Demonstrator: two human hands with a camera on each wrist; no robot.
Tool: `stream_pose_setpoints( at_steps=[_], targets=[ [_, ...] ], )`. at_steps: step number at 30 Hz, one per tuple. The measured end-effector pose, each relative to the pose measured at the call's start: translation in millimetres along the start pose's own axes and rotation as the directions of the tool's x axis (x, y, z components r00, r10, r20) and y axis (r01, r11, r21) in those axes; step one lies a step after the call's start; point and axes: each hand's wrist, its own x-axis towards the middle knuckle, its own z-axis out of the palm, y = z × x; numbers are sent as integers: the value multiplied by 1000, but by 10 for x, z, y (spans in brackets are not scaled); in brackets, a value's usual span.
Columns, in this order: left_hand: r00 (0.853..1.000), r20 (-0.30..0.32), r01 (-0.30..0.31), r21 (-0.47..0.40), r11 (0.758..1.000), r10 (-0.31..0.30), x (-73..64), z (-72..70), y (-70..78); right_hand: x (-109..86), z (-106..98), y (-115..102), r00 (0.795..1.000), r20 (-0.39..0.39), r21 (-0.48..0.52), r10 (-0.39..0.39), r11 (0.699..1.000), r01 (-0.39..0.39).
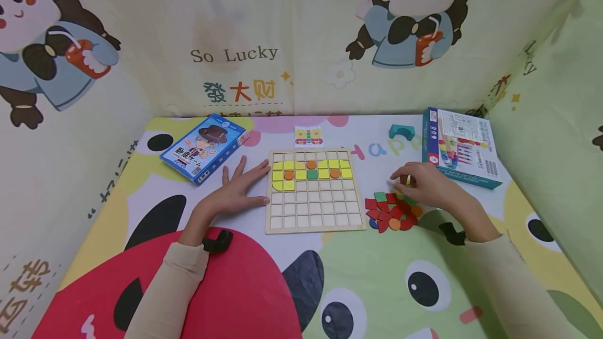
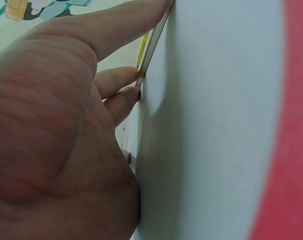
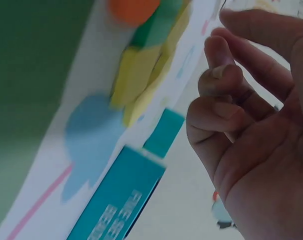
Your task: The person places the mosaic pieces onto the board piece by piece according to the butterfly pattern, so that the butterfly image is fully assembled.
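Note:
A wooden grid board (image 1: 282, 229) lies mid-table, its upper rows partly filled with yellow tiles, orange round tiles and one green square tile (image 1: 312, 174). My left hand (image 1: 237, 192) rests at its left edge, fingers spread, thumb and fingertips touching the rim. In the left wrist view, the thumb meets the board's edge. A loose pile of tiles (image 1: 383, 214), mostly red, lies right of the board. Over its far side hovers my right hand (image 1: 431, 184), fingers bent with thumb and index close together. Whether a tile sits between those fingertips cannot be made out. Yellow tiles (image 3: 136, 75) appear below it.
A small card with a butterfly pattern (image 1: 308, 136) lies behind the board. To the left is a blue game box (image 1: 204, 148); a teal-sided box (image 1: 464, 145) lies at the right. Near that box sits a teal arch-shaped block (image 1: 402, 131). A patterned cloth covers the table.

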Motion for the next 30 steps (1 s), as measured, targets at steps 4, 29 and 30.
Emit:
stream_pose_setpoints(
  at_steps=[4,29,30],
  targets=[
    [1000,-2,2,-2,1000,-2,-2,2,2,-64,-18,94,999,39,2,4,1000,-4],
    [1000,-1,4,5,1000,-4,11,3,3,90,142,-1,1000,-15,-17,12,1000,-13],
    [1000,-1,5,2,1000,-5,7,4,4,97,146,-9,1000,-14,-17,14,1000,-14]
  ],
)
